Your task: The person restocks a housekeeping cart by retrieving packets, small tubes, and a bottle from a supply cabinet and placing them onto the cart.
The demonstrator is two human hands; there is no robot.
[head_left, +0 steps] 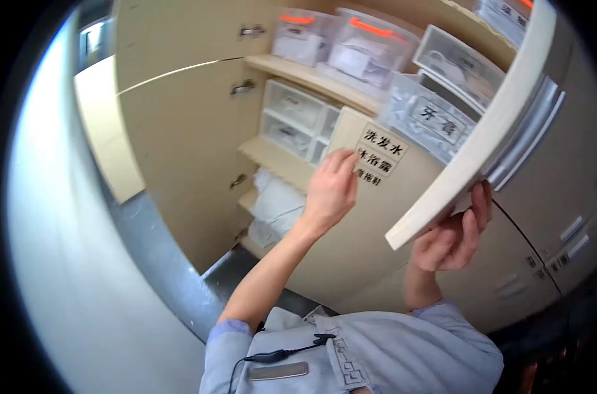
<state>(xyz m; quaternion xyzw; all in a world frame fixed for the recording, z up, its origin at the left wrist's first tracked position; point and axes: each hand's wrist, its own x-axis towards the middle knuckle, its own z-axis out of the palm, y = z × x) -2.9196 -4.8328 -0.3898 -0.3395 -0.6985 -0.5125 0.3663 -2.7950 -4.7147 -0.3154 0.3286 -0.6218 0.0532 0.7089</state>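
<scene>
My left hand is closed, its fingers curled together at the left part of the lower cabinet door, beside black Chinese labels. What lies inside its fingers, if anything, is hidden. My right hand is bent around the lower corner of the upper cabinet door, which stands open with its pale edge toward me. Its fingertips reach the outer face below the silver handle. Part of this hand is behind the door edge.
Shelves hold clear bins with orange latches, a labelled bin, a white drawer unit and a white plastic bag. Another door stands open at left. Closed cabinets continue right.
</scene>
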